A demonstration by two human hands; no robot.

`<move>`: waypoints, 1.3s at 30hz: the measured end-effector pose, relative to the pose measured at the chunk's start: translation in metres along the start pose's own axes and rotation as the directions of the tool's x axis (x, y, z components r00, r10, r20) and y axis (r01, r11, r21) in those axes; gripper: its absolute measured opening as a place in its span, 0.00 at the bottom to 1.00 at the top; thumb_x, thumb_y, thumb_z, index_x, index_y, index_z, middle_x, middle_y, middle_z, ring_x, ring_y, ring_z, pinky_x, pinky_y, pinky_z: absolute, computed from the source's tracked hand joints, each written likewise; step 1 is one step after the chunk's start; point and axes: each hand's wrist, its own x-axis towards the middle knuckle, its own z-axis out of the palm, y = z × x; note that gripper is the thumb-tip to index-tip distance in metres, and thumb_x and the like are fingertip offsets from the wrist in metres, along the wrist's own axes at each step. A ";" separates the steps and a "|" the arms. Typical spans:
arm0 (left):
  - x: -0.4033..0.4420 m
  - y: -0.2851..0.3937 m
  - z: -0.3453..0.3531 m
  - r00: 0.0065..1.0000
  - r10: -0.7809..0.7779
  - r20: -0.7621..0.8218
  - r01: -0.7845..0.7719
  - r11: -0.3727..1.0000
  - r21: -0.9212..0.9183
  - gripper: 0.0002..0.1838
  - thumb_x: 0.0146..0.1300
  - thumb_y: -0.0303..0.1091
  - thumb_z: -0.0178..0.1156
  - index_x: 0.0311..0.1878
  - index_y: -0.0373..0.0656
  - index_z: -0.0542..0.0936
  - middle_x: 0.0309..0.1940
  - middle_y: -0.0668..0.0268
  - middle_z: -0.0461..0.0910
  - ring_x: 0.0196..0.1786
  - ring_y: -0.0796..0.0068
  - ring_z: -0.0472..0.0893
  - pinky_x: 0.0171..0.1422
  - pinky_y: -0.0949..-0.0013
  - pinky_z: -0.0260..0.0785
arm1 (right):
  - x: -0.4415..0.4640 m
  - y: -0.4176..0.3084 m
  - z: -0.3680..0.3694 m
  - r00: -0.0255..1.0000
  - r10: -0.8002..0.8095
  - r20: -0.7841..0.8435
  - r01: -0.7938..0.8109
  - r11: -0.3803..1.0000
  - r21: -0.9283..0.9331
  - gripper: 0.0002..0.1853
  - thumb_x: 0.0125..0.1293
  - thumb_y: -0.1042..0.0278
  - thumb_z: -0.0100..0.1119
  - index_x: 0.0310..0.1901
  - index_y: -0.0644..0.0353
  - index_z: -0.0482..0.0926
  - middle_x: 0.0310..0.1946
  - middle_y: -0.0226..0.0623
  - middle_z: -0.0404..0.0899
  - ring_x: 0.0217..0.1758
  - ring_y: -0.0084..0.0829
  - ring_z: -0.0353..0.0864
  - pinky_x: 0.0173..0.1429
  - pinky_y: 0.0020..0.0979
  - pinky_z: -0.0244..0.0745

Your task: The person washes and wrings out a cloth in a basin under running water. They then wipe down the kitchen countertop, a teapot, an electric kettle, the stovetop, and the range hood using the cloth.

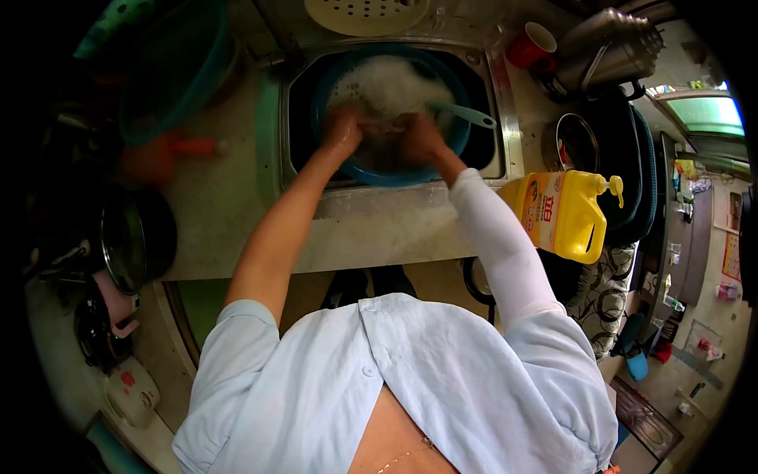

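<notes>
Fingers, my left hand (344, 133) and right hand (424, 141): within blue basin (387, 178) (blurred; holding or loose, I cannot tell). Pale-green handle (474, 116): just beyond my right hand, the nearer, long axis slanting rightward over the rim. Suds (387, 81): farthest.

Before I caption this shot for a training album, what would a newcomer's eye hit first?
Probably the bright yellow pump bottle, right of the sink. Next, the blue basin within that sink, white foam toward its far side, with the left hand and right hand inside it.
</notes>
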 end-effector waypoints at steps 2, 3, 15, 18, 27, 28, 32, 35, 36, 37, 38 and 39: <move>-0.003 0.014 -0.011 0.994 0.108 0.017 -0.106 0.911 0.399 0.11 0.47 0.23 0.56 0.37 0.39 0.79 0.39 0.54 0.76 0.45 0.55 0.76 0.47 0.62 0.68 | 0.006 -0.012 -0.031 0.998 0.059 0.033 -0.064 0.986 0.151 0.15 0.46 0.76 0.57 0.40 0.60 0.77 0.29 0.41 0.78 0.31 0.32 0.78 0.32 0.32 0.72; 0.002 0.016 -0.014 0.997 0.061 -0.052 -0.037 0.920 0.390 0.12 0.49 0.24 0.56 0.39 0.37 0.77 0.39 0.54 0.76 0.45 0.56 0.76 0.46 0.63 0.67 | 0.009 -0.015 -0.044 0.991 0.115 0.068 -0.131 0.945 0.299 0.15 0.44 0.78 0.57 0.39 0.61 0.76 0.27 0.37 0.78 0.28 0.27 0.76 0.28 0.28 0.71; -0.003 0.067 -0.058 0.985 0.159 -0.059 -0.123 0.907 0.404 0.12 0.46 0.32 0.61 0.36 0.41 0.79 0.33 0.57 0.79 0.39 0.58 0.77 0.43 0.63 0.68 | -0.002 -0.024 -0.078 0.972 -0.223 -0.075 0.231 0.967 0.112 0.17 0.37 0.78 0.60 0.36 0.62 0.78 0.31 0.40 0.78 0.34 0.36 0.78 0.39 0.28 0.71; -0.007 0.098 -0.054 0.937 0.343 0.063 -0.324 0.789 0.522 0.11 0.44 0.31 0.63 0.34 0.41 0.80 0.31 0.56 0.78 0.36 0.60 0.77 0.39 0.64 0.68 | 0.005 -0.038 -0.073 0.946 -0.289 -0.145 0.321 0.885 0.336 0.22 0.36 0.73 0.65 0.39 0.62 0.76 0.35 0.41 0.76 0.38 0.41 0.75 0.42 0.33 0.71; -0.005 0.109 -0.044 0.994 0.095 0.054 -0.072 0.942 -0.328 0.16 0.57 0.33 0.58 0.48 0.41 0.73 0.40 0.66 0.77 0.43 0.77 0.75 0.45 0.74 0.68 | 0.023 -0.060 -0.048 0.966 -0.136 -0.219 0.232 0.832 0.505 0.22 0.40 0.72 0.68 0.41 0.62 0.73 0.35 0.44 0.76 0.38 0.38 0.76 0.41 0.31 0.70; -0.003 0.109 -0.047 0.982 0.162 -0.102 -0.185 0.941 -0.283 0.17 0.60 0.35 0.55 0.51 0.42 0.71 0.42 0.67 0.76 0.44 0.79 0.74 0.47 0.75 0.67 | 0.025 -0.059 -0.054 0.991 -0.015 -0.134 0.106 0.704 0.703 0.21 0.42 0.75 0.66 0.41 0.61 0.73 0.34 0.41 0.76 0.38 0.34 0.76 0.40 0.29 0.70; 0.008 0.068 -0.017 0.973 -0.034 0.227 0.183 0.710 -0.680 0.19 0.66 0.46 0.42 0.55 0.47 0.70 0.48 0.68 0.73 0.48 0.79 0.73 0.52 0.73 0.64 | 0.031 -0.071 -0.062 0.987 0.098 -0.129 0.088 0.343 0.935 0.16 0.47 0.83 0.59 0.41 0.65 0.72 0.33 0.35 0.76 0.36 0.26 0.75 0.41 0.24 0.70; 0.007 0.058 0.005 0.945 0.082 0.316 0.270 0.346 -0.898 0.21 0.66 0.49 0.42 0.57 0.50 0.68 0.51 0.69 0.71 0.53 0.78 0.70 0.55 0.70 0.63 | 0.045 -0.067 -0.058 0.971 0.179 -0.158 0.111 0.247 0.963 0.15 0.51 0.84 0.54 0.43 0.67 0.71 0.34 0.36 0.76 0.37 0.25 0.75 0.41 0.24 0.71; -0.002 0.068 0.011 0.947 0.092 0.309 0.261 0.346 -0.901 0.21 0.66 0.49 0.42 0.57 0.50 0.68 0.51 0.69 0.71 0.53 0.78 0.70 0.55 0.70 0.63 | 0.049 -0.062 -0.055 0.966 0.191 -0.171 0.136 0.186 0.973 0.15 0.51 0.84 0.53 0.44 0.66 0.70 0.34 0.35 0.76 0.37 0.25 0.75 0.41 0.23 0.71; -0.016 0.083 0.015 0.967 0.045 0.250 0.214 0.390 -0.896 0.23 0.64 0.52 0.42 0.58 0.52 0.67 0.53 0.70 0.69 0.55 0.76 0.69 0.56 0.68 0.63 | 0.054 -0.054 -0.048 0.962 0.203 -0.182 0.160 0.122 0.980 0.16 0.52 0.85 0.52 0.44 0.66 0.70 0.35 0.35 0.76 0.36 0.25 0.75 0.42 0.23 0.71; -0.018 0.089 0.018 0.976 0.024 0.216 0.187 0.415 -0.890 0.24 0.64 0.54 0.43 0.58 0.53 0.66 0.54 0.70 0.68 0.56 0.76 0.68 0.56 0.67 0.63 | 0.062 -0.044 -0.036 0.935 0.159 -0.317 0.283 0.205 0.937 0.13 0.52 0.83 0.52 0.42 0.64 0.71 0.34 0.34 0.75 0.34 0.24 0.74 0.41 0.22 0.70; -0.021 0.095 0.020 0.983 0.002 0.182 0.162 0.441 -0.882 0.25 0.63 0.55 0.43 0.59 0.54 0.66 0.55 0.71 0.67 0.57 0.75 0.67 0.57 0.66 0.62 | 0.061 -0.051 -0.034 0.935 0.152 -0.320 0.287 0.202 0.936 0.13 0.52 0.83 0.52 0.42 0.64 0.71 0.34 0.34 0.75 0.34 0.24 0.74 0.41 0.22 0.70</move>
